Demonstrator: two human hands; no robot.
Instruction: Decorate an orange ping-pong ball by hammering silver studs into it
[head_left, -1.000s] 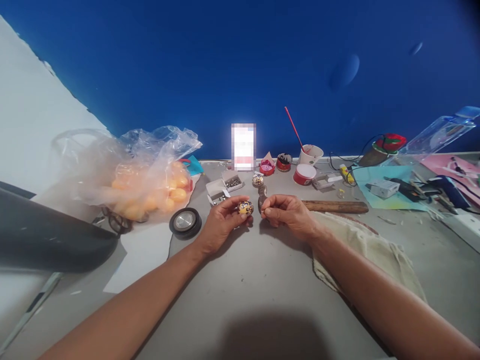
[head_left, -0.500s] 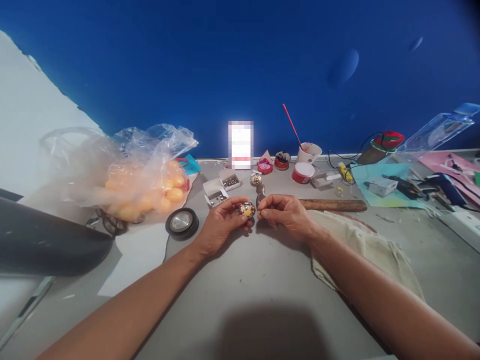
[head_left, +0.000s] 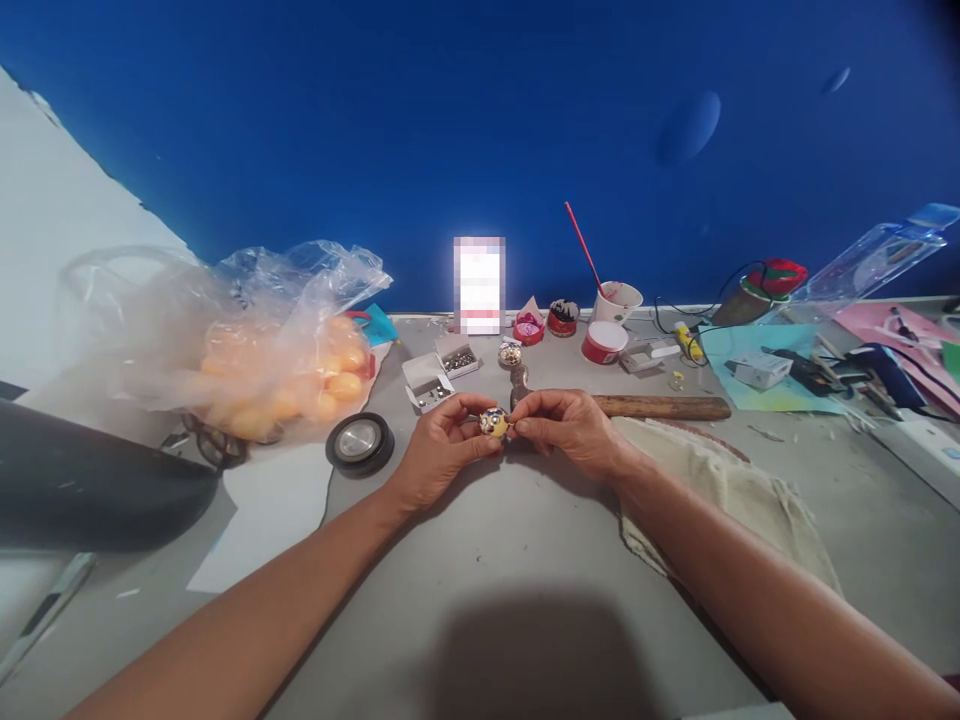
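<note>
I can't make out what, if anything, sits between the right hand's point(head_left: 570, 430) pinched fingertips; it's too small. The left hand's point(head_left: 450, 440) fingers hide part of the yellow studded ball point(head_left: 493, 423), and the right hand covers a stretch of the hammer point(head_left: 660, 407) behind it. That forearm blocks some of the pale cloth point(head_left: 705, 480), too. The orange balls point(head_left: 345, 385) are hazy inside their plastic bag point(head_left: 300, 275) (I gave up counting them). The glowing panel point(head_left: 480, 290) is blurred into blocks, unreadable. The dark grey cylinder point(head_left: 97, 480) runs off at left, the pink sheet point(head_left: 900, 330) at right, and both forearms below.
</note>
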